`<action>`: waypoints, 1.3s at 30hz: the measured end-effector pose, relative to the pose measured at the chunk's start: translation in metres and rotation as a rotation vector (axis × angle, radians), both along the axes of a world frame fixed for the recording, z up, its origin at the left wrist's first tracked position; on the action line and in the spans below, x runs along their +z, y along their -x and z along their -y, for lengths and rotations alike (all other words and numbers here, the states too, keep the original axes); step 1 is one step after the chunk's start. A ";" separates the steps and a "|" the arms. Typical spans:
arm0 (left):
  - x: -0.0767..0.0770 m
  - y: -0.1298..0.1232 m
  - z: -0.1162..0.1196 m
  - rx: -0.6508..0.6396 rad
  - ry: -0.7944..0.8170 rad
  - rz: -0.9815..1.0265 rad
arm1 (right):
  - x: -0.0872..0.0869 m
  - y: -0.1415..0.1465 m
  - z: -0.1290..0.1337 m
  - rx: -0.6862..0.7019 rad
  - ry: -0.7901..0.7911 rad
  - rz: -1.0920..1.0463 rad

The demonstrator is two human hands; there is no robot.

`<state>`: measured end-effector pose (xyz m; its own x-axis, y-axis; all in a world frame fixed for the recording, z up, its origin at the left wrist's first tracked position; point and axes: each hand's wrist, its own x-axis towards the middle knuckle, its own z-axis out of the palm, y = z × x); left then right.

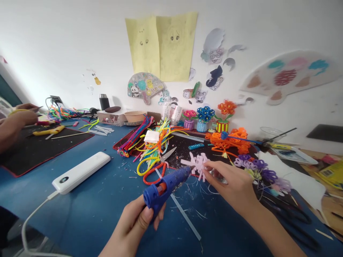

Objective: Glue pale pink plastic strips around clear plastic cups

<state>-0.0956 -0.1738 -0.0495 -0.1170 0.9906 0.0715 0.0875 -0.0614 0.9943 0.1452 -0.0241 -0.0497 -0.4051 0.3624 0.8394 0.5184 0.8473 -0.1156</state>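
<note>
Blue glue gun (171, 184) at pale-pink flower (199, 164)

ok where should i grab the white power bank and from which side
Grip the white power bank around its middle, probably from above, across the long sides: it lies flat with its top uncovered, and the white cable plugged into its near end makes that end awkward.

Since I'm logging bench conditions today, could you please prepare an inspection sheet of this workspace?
Surface: blue tabletop, littered with fine debris.
Job's things: blue glue gun, its tip right by a pale pink fuzzy piece.
Clutter: orange-handled scissors, pipe-cleaner bundle, orange flowers, purple flowers.
Hands: left hand grips the glue gun; right hand pinches the fuzzy piece.
Cables: white cable plugged into a white device.
Surroundings: yellow sheets on the wall; another person's hand at far left.
</note>
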 end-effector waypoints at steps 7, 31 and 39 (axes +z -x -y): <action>-0.003 -0.012 -0.005 -0.026 0.019 0.122 | 0.002 0.002 0.001 0.006 -0.001 0.004; -0.008 -0.019 -0.016 -0.076 0.015 0.235 | 0.005 0.002 0.004 0.038 -0.018 0.049; -0.005 -0.023 -0.015 0.005 0.020 0.190 | 0.006 0.003 0.005 0.038 -0.053 0.049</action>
